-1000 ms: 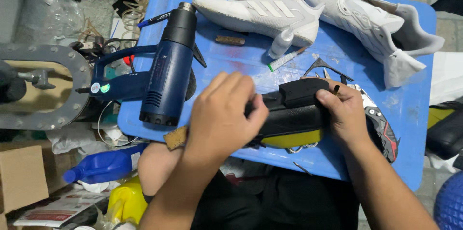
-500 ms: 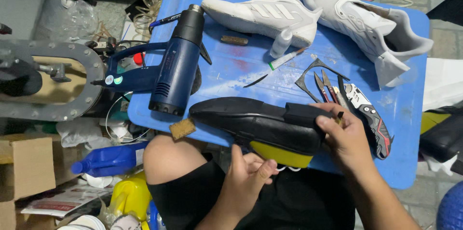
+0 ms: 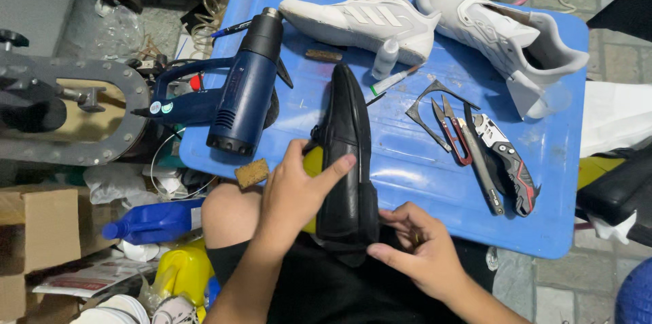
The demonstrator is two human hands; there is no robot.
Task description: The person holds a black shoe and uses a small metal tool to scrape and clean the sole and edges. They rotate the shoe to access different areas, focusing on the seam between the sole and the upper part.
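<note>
A black leather shoe (image 3: 348,161) lay toe-up in the middle of the frame, on the near edge of a blue plastic table (image 3: 543,181), with something yellow (image 3: 313,161), perhaps a sponge or insert, half hidden at its left side. The left hand (image 3: 295,195) pressed against the shoe's left side, fingers stretched across the upper, while the right hand (image 3: 414,249) pinched the heel end between thumb and curled fingers. A blue heat gun (image 3: 241,100) sat left of the shoe, two white sneakers (image 3: 367,22) along the top, and red snips (image 3: 454,130) and a folding knife (image 3: 506,161) to the right.
</note>
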